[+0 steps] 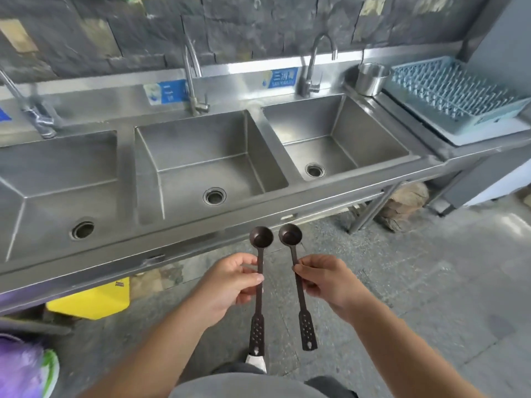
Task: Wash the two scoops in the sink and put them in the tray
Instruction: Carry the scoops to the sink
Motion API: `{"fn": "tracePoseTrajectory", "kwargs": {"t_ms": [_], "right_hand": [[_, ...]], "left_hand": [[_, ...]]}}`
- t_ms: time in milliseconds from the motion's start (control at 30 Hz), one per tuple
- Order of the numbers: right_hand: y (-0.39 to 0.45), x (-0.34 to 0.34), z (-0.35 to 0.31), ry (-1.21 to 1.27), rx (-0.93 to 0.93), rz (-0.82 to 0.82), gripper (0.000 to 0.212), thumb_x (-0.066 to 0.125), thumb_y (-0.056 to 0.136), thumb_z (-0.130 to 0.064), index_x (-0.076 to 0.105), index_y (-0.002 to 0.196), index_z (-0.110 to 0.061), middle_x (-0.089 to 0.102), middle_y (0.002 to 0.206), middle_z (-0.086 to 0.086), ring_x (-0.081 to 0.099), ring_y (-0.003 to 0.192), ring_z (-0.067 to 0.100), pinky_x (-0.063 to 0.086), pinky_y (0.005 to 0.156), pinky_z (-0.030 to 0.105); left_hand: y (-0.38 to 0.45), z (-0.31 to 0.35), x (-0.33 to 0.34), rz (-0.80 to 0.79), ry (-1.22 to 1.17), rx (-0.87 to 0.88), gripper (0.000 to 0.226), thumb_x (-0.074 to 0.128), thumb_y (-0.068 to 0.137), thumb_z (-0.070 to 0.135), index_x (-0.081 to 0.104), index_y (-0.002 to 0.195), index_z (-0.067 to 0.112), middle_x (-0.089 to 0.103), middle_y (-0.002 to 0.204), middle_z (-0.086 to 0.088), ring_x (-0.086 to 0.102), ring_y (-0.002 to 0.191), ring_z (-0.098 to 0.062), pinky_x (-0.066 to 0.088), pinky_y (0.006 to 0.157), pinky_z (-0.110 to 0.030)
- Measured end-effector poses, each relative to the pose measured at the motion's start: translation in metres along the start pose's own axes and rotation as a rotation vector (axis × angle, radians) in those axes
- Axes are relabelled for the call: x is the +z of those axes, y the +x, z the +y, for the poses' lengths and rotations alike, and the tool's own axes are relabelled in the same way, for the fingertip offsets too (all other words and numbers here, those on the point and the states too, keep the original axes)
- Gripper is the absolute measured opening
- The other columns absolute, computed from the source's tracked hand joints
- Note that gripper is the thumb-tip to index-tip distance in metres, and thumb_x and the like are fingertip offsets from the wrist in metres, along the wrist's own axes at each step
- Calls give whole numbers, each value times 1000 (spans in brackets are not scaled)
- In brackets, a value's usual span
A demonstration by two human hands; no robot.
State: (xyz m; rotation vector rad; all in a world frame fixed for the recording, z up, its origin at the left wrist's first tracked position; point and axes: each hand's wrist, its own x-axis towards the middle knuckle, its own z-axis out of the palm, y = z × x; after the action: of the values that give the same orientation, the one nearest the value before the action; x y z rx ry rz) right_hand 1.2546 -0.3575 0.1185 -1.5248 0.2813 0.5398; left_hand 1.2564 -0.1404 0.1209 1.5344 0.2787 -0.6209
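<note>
Head view: left hand (230, 282) pinching left scoop (260, 285) mid-handle, bowl up; right hand (327, 282) pinching right scoop (298, 285) likewise. Sink (209, 162) lying beyond both hands; tray (457, 93) sitting far right of right hand.

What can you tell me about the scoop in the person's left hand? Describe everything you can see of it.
The dark brown long-handled scoop on the left looks like plastic or dark metal. It has a small round bowl at the far end, facing up, a thin straight stem, and a wider flat tail end dotted with holes. The left hand pinches its stem about midway. It is held in the air in front of the steel sink unit's front edge, roughly parallel to its twin, not touching it.
</note>
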Motion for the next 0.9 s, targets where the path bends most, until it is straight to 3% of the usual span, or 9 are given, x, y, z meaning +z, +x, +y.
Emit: {"fn": "tracePoseTrajectory", "kwargs": {"t_ms": [167, 300, 600, 900], "right_hand": [[78, 2, -36, -24, 15, -88, 14, 64, 90, -11, 71, 78, -11, 56, 72, 9, 50, 61, 13, 41, 61, 24], [146, 6, -60, -84, 28, -126, 16, 63, 90, -12, 72, 80, -3, 56, 70, 10, 48, 58, 12, 40, 55, 22], [317, 10, -127, -135, 84, -282, 18, 62, 91, -8, 73, 77, -7, 63, 64, 6, 53, 53, 10, 44, 54, 22], [458, 25, -155, -235, 223, -373, 17, 58, 94, -7, 67, 80, -5, 53, 61, 4, 45, 53, 10, 33, 53, 22]], "left_hand": [[49, 34, -31, 91, -38, -6, 22, 71, 79, 8, 71, 92, 26, 73, 75, 2, 64, 63, -13, 48, 54, -26], [91, 53, -53, 169, -65, -13, 22, 71, 80, 12, 71, 94, 28, 73, 78, 4, 66, 67, -13, 52, 63, -32], [212, 108, -101, 387, -139, -87, 20, 68, 84, 6, 67, 97, 22, 72, 84, -5, 66, 58, -7, 53, 57, -22], [329, 124, -157, 524, -182, -182, 18, 69, 84, 7, 68, 96, 21, 72, 78, -2, 65, 64, -10, 51, 59, -23]]}}
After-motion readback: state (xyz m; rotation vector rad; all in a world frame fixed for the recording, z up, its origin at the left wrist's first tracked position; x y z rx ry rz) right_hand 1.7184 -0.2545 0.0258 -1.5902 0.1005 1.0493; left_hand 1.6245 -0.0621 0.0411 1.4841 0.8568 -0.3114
